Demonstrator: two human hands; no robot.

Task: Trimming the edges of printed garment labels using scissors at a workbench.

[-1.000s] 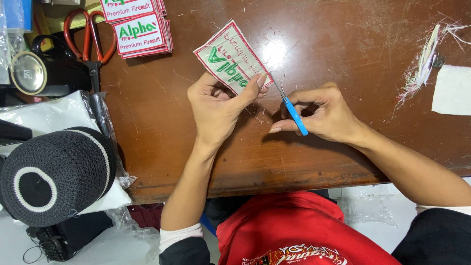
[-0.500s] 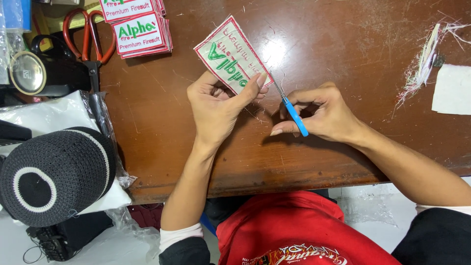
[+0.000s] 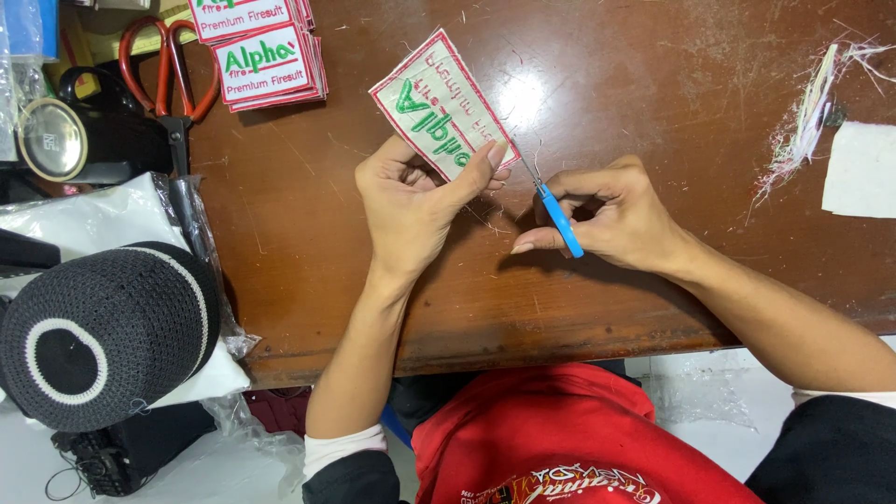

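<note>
patch (image 3: pixel 441 103) pinched in raised left hand (image 3: pixel 411 201)

Scratched brown wooden table (image 3: pixel 653 75) carrying a stack of embroidered patches (image 3: pixel 266 56) at its far left, red-handled scissors (image 3: pixel 168 79) beside them, a black knitted cap (image 3: pixel 103 331) on white plastic wrap (image 3: pixel 84 219) at the left edge, loose thread scraps (image 3: pixel 803 121) and white cloth (image 3: pixel 861 170) far right.

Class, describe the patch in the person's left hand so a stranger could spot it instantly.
On the brown wooden table, look above the left hand. It pinches a white rectangular embroidered patch with red border and green lettering. Unlike the stacked matching patches lying flat, it is lifted and turned.
</note>
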